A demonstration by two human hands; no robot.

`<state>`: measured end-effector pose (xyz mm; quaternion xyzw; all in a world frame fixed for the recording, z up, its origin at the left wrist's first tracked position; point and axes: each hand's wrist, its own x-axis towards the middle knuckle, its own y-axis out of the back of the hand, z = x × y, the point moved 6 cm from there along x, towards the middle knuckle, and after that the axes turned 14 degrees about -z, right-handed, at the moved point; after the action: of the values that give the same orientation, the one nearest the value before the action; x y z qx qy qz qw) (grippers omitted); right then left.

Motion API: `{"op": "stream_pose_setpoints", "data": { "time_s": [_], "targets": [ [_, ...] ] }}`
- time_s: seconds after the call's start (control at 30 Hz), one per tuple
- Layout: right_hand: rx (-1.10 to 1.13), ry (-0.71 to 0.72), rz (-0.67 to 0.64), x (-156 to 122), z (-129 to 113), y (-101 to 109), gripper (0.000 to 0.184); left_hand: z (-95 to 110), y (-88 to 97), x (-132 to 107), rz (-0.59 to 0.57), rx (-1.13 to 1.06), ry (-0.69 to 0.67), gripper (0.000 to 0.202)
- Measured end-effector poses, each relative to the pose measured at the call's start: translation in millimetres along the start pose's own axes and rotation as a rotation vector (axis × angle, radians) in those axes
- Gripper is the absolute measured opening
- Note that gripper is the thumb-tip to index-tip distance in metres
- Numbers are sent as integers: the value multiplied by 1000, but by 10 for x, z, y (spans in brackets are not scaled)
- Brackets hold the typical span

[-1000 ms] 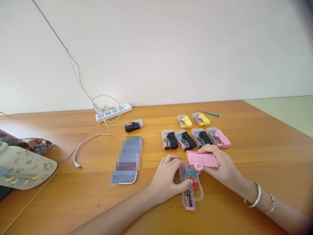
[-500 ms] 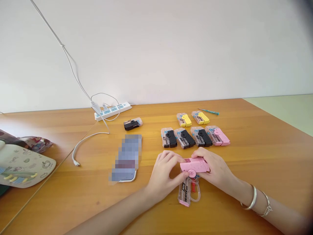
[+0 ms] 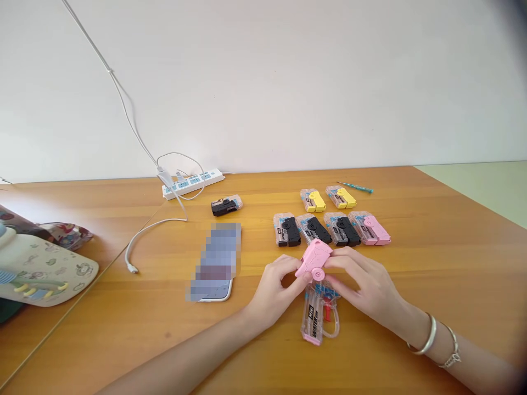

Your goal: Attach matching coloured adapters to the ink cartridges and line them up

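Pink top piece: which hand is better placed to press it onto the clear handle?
Probably the right hand: it lies along the pink top piece above the clear handle; the left hand pinches its end.

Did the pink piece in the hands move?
Yes. The pink piece moved left, away from the row's pink toy, toward the leftmost black toy.

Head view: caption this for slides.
Left hand and right hand grip a pink-and-clear plastic toy pistol at a wooden table.

Plain white wall (image 3: 288,82) filling the upper half, wooden table (image 3: 436,236) stretching across below it, second table (image 3: 61,206) butting against its left edge, pale green floor (image 3: 486,184) showing at far right, soft even light falling throughout.
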<state>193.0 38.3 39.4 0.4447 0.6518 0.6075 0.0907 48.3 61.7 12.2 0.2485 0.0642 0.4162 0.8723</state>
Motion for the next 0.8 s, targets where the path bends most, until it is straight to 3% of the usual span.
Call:
{"op": "stream_pose_setpoints", "data": {
  "time_s": [0.17,0.3,0.47,0.8],
  "targets": [
    [-127,-7,-85,44,-134,-42,14,6,16,-1,32,31,2,32],
    [-289,-30,-74,98,-219,-45,13,1,16,-10,53,88,10,35],
    [-520,-9,-66,203,-355,-37,25,19,49,-64,137,193,9,37],
    [-674,-14,-126,375,-404,-143,19,-53,71,-40,162,162,107,34]
  ]
}}
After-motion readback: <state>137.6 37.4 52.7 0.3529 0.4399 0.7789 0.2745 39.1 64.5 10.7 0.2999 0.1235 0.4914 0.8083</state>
